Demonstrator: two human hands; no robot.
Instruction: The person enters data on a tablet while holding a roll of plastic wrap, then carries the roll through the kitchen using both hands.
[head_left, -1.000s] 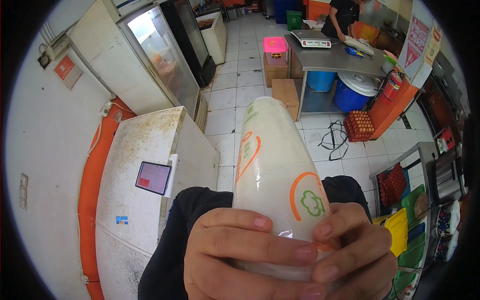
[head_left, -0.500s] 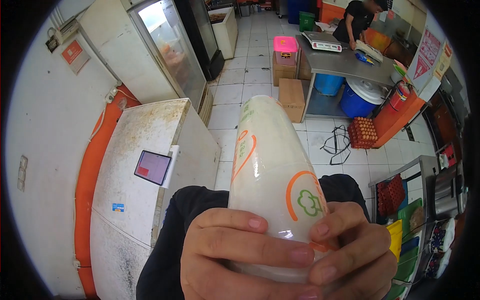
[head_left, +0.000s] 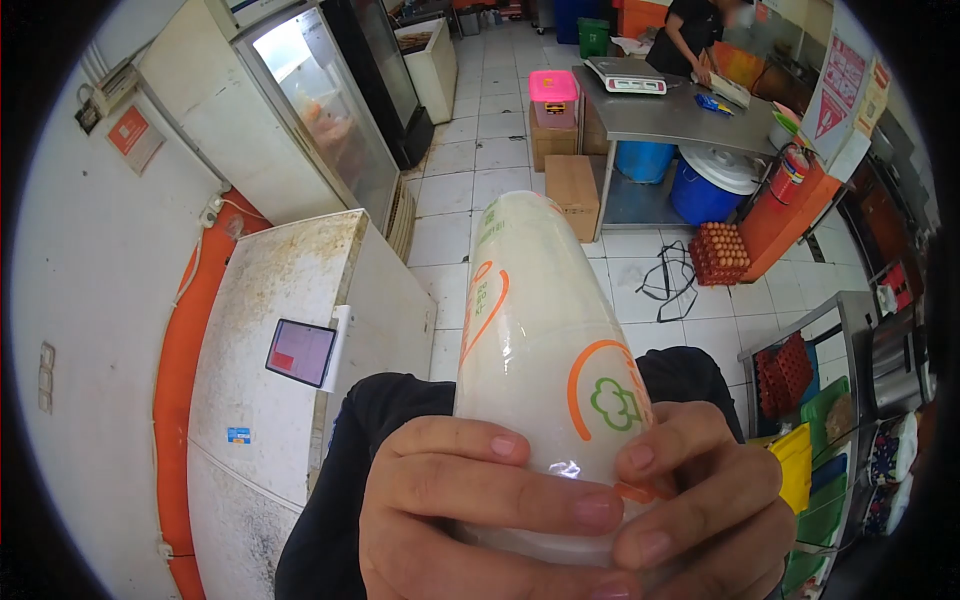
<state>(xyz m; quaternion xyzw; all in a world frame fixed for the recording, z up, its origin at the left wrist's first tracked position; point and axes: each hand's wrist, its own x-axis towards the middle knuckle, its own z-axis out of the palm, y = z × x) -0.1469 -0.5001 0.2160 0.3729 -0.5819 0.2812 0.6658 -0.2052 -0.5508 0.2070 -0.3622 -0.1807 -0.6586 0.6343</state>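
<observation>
A long whitish roll or stack in clear plastic wrap (head_left: 545, 330), printed with orange lines and a green tree-like logo, points away from me, in the middle of the head view. My left hand (head_left: 480, 510) is wrapped round its near left side. From the right, my right hand (head_left: 705, 505) grips the same wrapped stack, its fingertips close to those of my left hand. The near end of the stack is hidden behind my fingers. My dark-clothed legs show on both sides beneath it.
On the left stand a white chest (head_left: 270, 290) with a tablet (head_left: 301, 352) and a glass-door fridge (head_left: 320, 110). A steel table (head_left: 640, 115) holds a scale; a person (head_left: 685, 40) works behind it. Egg trays (head_left: 718, 255) and black straps (head_left: 668, 282) lie on the floor.
The background has shifted slightly left and the far objects a little upward in view. Both my hands keep their grip on the wrapped stack.
</observation>
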